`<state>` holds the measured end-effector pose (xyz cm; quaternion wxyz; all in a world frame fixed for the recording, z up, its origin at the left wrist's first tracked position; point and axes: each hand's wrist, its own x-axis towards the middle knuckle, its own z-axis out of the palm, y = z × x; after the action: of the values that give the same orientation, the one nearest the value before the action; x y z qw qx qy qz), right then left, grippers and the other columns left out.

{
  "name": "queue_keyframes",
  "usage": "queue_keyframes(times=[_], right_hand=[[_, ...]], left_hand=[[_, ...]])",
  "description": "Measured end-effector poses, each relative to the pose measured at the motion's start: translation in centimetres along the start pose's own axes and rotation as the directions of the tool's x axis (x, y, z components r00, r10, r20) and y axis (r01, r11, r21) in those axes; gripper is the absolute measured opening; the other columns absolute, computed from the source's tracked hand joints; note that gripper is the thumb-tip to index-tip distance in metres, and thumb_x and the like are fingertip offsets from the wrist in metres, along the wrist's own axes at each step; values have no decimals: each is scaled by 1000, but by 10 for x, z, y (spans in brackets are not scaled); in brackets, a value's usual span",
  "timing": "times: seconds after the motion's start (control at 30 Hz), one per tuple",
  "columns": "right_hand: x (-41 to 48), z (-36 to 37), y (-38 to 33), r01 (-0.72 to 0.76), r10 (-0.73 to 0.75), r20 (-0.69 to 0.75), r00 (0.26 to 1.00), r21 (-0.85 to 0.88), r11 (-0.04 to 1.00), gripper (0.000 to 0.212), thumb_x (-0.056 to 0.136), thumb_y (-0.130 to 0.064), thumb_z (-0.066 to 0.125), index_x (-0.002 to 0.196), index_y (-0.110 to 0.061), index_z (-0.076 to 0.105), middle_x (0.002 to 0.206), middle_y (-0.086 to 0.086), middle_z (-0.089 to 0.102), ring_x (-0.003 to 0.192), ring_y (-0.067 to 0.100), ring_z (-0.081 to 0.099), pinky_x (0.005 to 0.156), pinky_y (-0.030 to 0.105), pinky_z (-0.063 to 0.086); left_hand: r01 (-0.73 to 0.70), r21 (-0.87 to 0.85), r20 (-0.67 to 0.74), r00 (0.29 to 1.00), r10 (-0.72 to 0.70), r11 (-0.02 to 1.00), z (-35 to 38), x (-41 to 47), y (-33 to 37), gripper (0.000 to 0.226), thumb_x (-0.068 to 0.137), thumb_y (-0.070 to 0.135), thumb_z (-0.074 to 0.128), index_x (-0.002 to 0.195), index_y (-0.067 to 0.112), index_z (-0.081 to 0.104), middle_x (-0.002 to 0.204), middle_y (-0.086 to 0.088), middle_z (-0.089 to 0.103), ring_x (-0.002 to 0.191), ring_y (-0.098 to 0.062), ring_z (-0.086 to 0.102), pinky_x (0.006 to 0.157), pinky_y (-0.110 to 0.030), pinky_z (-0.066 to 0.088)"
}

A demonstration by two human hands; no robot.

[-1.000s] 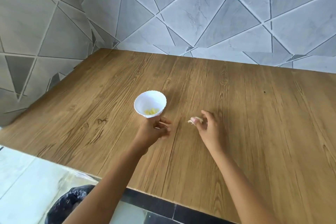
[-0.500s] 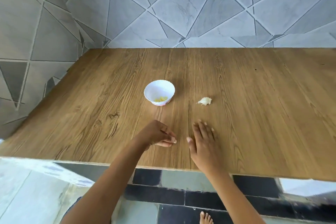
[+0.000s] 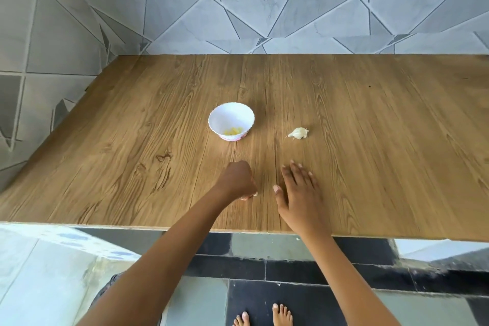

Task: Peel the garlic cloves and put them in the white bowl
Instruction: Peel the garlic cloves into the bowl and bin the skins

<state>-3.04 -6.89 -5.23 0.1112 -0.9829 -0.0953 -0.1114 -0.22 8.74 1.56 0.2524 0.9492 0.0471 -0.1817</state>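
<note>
My left grip (image 3: 239, 180) sits over the near part of the table (image 3: 383, 145) with its fingers curled under. My right grip (image 3: 299, 193) lies just beside it, palm down, fingers straight. Farther from me stands the white bowl (image 3: 225, 116) with yellow peeled cloves (image 3: 233, 130) in it. An unpeeled garlic clove (image 3: 298, 133) lies on the wood to its right, apart from it.

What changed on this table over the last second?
The right hand released the papery white garlic clove onto the wooden table; it and the curled left hand drew back toward the near edge. The white scalloped bowl with yellow peeled cloves stayed put.
</note>
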Motion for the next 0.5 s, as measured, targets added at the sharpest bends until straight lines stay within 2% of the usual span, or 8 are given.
queue_keyframes(times=[0.07, 0.2, 0.27, 0.3, 0.37, 0.43, 0.5], right_hand=[[0, 0, 0, -3, 3, 9, 1000, -8, 1000, 55, 94, -40, 30, 130, -8, 56, 138, 13, 51, 129, 30, 47, 107, 46, 31], [1, 0, -1, -2, 2, 18, 1000, -1, 1000, 55, 94, -40, 29, 128, -7, 57, 136, 15, 53, 128, 31, 48, 107, 49, 34], [0, -1, 0, -2, 2, 20, 1000, 11, 1000, 55, 94, -40, 30, 127, -6, 57, 135, 15, 54, 128, 31, 48, 107, 49, 33], [0, -2, 0, 0, 0, 20, 1000, 19, 1000, 55, 94, -39, 30, 127, -6, 58, 135, 15, 54, 128, 31, 48, 107, 49, 32], [0, -1, 1, 5, -5, 21, 1000, 30, 1000, 55, 94, -39, 30, 127, -6, 57, 136, 15, 53, 128, 31, 48, 107, 48, 31], [0, -1, 1, 6, -7, 26, 1000, 41, 999, 55, 93, -39, 31, 127, -6, 58, 136, 15, 53, 128, 30, 48, 107, 47, 30], [1, 0, 1, 3, -4, 26, 1000, 51, 999, 55, 93, -39, 31, 127, -6, 58, 135, 15, 53, 128, 30, 48, 107, 46, 29]], left_hand=[[-11, 61, -31, 999, 13, 998, 2, 1, 2, 18, 78, 7, 70, 95, 3, 67, 92, -8, 69, 87, -20, 66, 77, -29, 54], [-35, 217, -97, 994, 57, 976, 13, 2, 11, 15, 81, 11, 65, 96, 11, 64, 97, -4, 64, 95, -21, 62, 83, -34, 55], [-56, 200, -95, 993, 76, 978, 12, 2, 11, 11, 82, 11, 66, 93, 10, 66, 95, -2, 64, 93, -20, 62, 82, -32, 54], [-81, 128, -65, 994, 90, 988, 9, 1, 8, 8, 83, 10, 66, 90, 9, 67, 90, -1, 65, 89, -19, 63, 80, -29, 53], [-85, -179, 25, 995, 91, 980, 1, -4, -2, 2, 84, 6, 66, 86, 6, 68, 77, -1, 65, 74, -14, 65, 74, -26, 54], [-13, -523, 84, 994, 67, 852, -5, -13, -9, 5, 87, 1, 63, 88, 3, 67, 74, -5, 65, 66, -12, 65, 69, -23, 56], [36, -651, 102, 994, 40, 758, -6, -16, -13, 8, 88, -2, 60, 88, 3, 67, 77, -7, 66, 67, -12, 66, 66, -20, 57]])
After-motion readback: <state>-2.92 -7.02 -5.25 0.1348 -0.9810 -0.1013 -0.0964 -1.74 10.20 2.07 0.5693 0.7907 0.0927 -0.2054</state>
